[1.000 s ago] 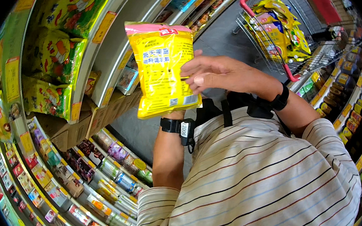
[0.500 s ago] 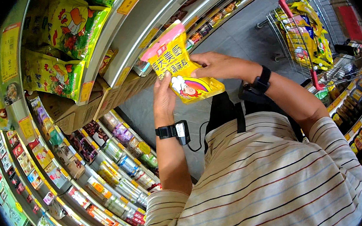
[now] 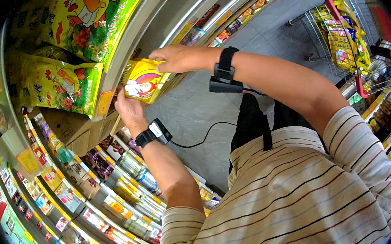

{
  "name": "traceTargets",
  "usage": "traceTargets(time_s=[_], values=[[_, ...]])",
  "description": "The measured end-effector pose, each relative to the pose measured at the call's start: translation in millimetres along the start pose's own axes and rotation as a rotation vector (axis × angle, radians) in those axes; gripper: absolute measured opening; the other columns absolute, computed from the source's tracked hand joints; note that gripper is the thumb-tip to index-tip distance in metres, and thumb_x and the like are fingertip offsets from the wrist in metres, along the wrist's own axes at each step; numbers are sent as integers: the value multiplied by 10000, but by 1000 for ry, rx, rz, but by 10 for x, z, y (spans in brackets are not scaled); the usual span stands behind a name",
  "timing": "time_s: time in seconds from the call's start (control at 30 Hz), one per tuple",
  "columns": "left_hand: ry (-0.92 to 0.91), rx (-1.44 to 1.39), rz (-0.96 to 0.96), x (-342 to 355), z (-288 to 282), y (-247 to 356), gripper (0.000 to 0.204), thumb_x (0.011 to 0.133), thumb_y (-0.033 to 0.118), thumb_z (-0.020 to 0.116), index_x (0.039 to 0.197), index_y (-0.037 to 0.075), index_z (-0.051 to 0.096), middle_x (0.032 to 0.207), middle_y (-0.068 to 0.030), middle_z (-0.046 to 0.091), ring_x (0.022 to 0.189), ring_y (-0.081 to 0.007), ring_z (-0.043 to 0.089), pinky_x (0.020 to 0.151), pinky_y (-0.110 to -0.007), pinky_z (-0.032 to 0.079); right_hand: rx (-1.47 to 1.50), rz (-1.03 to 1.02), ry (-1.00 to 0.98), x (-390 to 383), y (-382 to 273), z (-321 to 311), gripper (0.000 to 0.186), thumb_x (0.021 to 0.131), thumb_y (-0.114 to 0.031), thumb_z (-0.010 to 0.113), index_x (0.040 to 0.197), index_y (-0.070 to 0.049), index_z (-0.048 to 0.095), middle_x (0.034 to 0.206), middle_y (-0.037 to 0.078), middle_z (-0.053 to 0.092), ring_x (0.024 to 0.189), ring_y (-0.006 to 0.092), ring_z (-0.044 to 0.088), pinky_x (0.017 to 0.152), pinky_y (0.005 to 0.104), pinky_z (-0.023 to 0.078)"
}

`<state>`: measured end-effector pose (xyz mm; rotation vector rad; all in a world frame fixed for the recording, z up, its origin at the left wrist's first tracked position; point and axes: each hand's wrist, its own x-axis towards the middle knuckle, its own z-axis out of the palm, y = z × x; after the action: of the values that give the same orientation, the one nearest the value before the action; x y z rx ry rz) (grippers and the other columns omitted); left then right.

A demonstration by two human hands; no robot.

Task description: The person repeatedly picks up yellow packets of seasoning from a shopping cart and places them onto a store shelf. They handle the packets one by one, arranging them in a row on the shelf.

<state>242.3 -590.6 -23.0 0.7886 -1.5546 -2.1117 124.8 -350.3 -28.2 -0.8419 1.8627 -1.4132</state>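
Observation:
A yellow bag with a cartoon chef point(image 3: 146, 84) is held between both hands at the front of the upper shelf on the left, partly tucked behind the shelf's edge. My left hand point(image 3: 129, 110) grips its lower left, the fingertips partly hidden. My right hand point(image 3: 172, 58) has its fingers bent over the bag's top right corner. Just left of it on the shelf lie green and yellow bags printed with chickens point(image 3: 66, 87). A yellow price tag point(image 3: 105, 104) is on the shelf edge beside my left hand.
Cardboard boxes point(image 3: 79, 133) sit below the shelf. Shelves of small packs point(image 3: 61, 191) fill the lower left. A trolley loaded with yellow bags point(image 3: 345, 37) stands on the grey floor point(image 3: 199, 112) at the upper right, beside shelves of jars point(image 3: 381, 118).
The yellow bag, turned over from its back to its chef side, has moved left from in front of me into the shelf edge. Both hands have moved left with it.

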Motion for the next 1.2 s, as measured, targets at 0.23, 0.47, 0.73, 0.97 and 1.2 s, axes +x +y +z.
traceTargets(time_s=[0.23, 0.47, 0.73, 0.97, 1.2], values=[[-18, 408, 253, 554, -460, -20, 237, 946, 146, 544, 1113, -7, 617, 1147, -155, 637, 1043, -283, 586, 942, -393, 448, 26, 4, 103, 512, 19, 161, 496, 888, -273, 520, 1307, -9, 538, 1125, 240, 649, 1059, 361, 616, 918, 402, 481], [0, 2068, 367, 779, -1069, -79, 279, 912, 173, 554, 1097, -27, 613, 1100, -227, 640, 985, -359, 593, 809, -425, 467, -180, 141, -33, 764, 50, 316, 448, 899, -252, 459, 1283, -50, 570, 995, 289, 646, 911, 420, 627, 858, 460, 503], [183, 1446, 431, 518, -610, -310, 371, 896, 206, 642, 1147, -67, 614, 1186, -275, 609, 1106, -416, 553, 954, -469, 419, -159, 129, 51, 724, 132, 378, 398, 889, -234, 498, 1146, 49, 607, 962, 286, 650, 921, 419, 635, 844, 468, 493], [136, 1743, 463, 220, -23, -162, 388, 861, 289, 668, 989, -77, 647, 988, -315, 619, 932, -469, 589, 848, -504, 468, -20, -33, 261, 275, 178, 431, 420, 896, -193, 527, 1274, -12, 559, 1172, 264, 618, 1080, 404, 602, 971, 433, 473], [143, 1664, 609, 13, 276, -173, 480, 886, 372, 676, 788, -98, 686, 639, -270, 624, 573, -443, 603, 530, -483, 478, 279, 20, 296, -1010, 188, -225, 264, 937, -186, 553, 1129, -8, 582, 952, 120, 668, 927, 208, 656, 805, 364, 526]])
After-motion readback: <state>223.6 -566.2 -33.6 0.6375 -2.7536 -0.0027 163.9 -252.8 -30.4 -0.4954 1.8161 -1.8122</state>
